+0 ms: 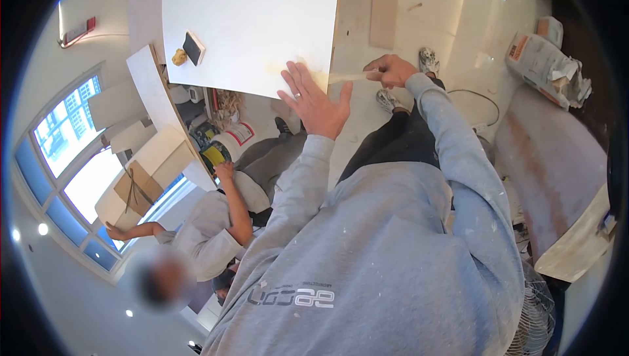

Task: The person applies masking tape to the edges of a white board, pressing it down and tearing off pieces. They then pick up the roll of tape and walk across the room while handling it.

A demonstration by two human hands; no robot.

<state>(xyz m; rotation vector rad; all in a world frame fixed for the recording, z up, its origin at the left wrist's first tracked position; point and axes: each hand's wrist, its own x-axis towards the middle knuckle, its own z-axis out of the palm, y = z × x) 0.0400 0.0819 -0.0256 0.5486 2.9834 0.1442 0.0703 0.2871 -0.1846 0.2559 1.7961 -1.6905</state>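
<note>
My left hand (311, 99) lies flat near the corner of a large white board (255, 15), its fingers spread and a ring on one of them. A faint yellowish smear (288, 65) marks the board by those fingertips. Just past the board's edge, my right hand (392, 71) is closed, its fingers pinching the end of a pale, see-through strip (350, 76). The strip spans from the board's edge to these fingers; its exact kind is hard to make out. Farther along the board rest a dark block with a light side (194, 48) and a crumpled yellow lump (179, 57).
Another person (209, 218) is at the left, arms around a long pale panel (154, 172). Buckets (230, 139) and clutter sit under the board. A plank (384, 5) lies on the shiny floor. To the right are a torn sack (547, 67) and a cable (481, 97).
</note>
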